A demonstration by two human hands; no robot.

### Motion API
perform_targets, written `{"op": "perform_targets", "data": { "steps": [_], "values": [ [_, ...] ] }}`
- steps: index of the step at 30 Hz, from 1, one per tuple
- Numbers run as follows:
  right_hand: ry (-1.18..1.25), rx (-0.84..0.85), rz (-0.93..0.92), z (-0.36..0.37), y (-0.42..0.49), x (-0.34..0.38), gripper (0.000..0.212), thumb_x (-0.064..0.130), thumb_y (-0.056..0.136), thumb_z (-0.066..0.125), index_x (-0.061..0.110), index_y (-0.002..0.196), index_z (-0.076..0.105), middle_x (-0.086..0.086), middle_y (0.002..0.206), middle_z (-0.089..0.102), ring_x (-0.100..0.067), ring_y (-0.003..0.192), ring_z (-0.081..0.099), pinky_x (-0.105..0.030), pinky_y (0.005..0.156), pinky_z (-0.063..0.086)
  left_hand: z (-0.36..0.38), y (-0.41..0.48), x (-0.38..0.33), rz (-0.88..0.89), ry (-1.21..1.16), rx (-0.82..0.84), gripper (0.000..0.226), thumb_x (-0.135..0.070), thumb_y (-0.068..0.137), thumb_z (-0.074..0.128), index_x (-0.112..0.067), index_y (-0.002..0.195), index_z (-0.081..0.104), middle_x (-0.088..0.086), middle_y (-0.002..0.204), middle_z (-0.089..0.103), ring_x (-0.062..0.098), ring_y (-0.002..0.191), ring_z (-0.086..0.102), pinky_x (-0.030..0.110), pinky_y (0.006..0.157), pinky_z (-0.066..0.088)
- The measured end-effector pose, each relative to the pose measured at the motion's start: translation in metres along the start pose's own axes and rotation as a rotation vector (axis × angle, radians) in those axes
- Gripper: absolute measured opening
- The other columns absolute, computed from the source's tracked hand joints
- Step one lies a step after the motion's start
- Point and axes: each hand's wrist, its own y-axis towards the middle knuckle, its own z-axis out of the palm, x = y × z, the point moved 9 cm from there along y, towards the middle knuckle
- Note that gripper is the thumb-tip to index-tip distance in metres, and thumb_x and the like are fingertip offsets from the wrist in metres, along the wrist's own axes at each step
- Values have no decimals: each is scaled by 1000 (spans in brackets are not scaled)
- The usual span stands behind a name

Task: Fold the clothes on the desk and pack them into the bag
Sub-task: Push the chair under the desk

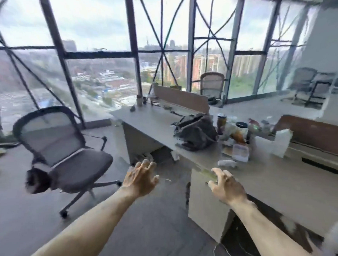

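**Head view.** I am looking forward and down across an office beside a glass wall [94,48], and the whole picture is coming through smeared. Both bare forearms are reaching out ahead of me.

- **Hands.** The left hand [141,179] is hanging over the floor, just left of the desk's near corner. Its fingers are spread and relaxed, grasping nothing. The right hand [226,187] is hovering at the near edge of the grey desk [277,181], fingers spread and slightly bent, likewise released. I cannot tell whether its fingertips are touching the desktop.
- **Task items.** The bag, a dark grey backpack [195,131], is slumping on the middle of the desk, well apart from both hands. A small white crumpled item [227,163] is lying on the desktop between the right hand and the backpack. It is too blurred for me to tell whether it is cloth.
- **Desk clutter.** Just right of the backpack, a cluster of bottles and jars [235,130] is standing. A clear lidded box [240,152] is sitting in front of them, and a white paper bag [280,141] is standing farther right. A brown partition [181,98] is running along the desk's far side.
- **Surroundings.** A grey mesh office chair [64,143] is standing left of the desk. A dark bundle [36,180] is sitting at its lower left side, and I cannot identify it.
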Motion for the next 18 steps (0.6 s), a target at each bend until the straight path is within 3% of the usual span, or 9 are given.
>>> {"op": "perform_targets", "data": {
  "steps": [3, 7, 12, 18],
  "values": [
    [36, 96, -132, 57, 32, 102, 66, 55, 83, 40, 26, 142, 46, -6, 125, 61, -28, 116, 58, -36, 95, 46, -1, -23, 117, -186, -7, 26, 44, -50, 94, 43, -27, 131, 46, 4, 134, 49, 31, 122, 50, 44, 98, 42],
    [-7, 237, -257, 123, 58, 203, 56, 45, 92, 47, 29, 145, 40, -3, 124, 64, -27, 115, 60, -35, 92, 46, 6, -52, 233, -388, -29, 42, 37, -51, 92, 46, -27, 121, 50, 3, 126, 50, 30, 118, 50, 45, 95, 44],
    [-47, 320, -379, 186, 101, 302, 53, 44, 94, 47, 31, 145, 39, -5, 122, 66, -31, 111, 62, -39, 92, 47, 25, -73, 334, -521, -62, 56, 37, -51, 93, 47, -25, 119, 50, 0, 123, 53, 26, 115, 54, 43, 90, 46],
    [-19, 394, -514, 264, 180, 424, 46, 43, 95, 47, 33, 139, 42, -9, 125, 65, -34, 114, 60, -42, 93, 46, 32, -56, 453, -678, -39, 128, 46, -46, 96, 49, -23, 135, 46, 3, 136, 50, 26, 123, 51, 43, 98, 41]
  ]
}}
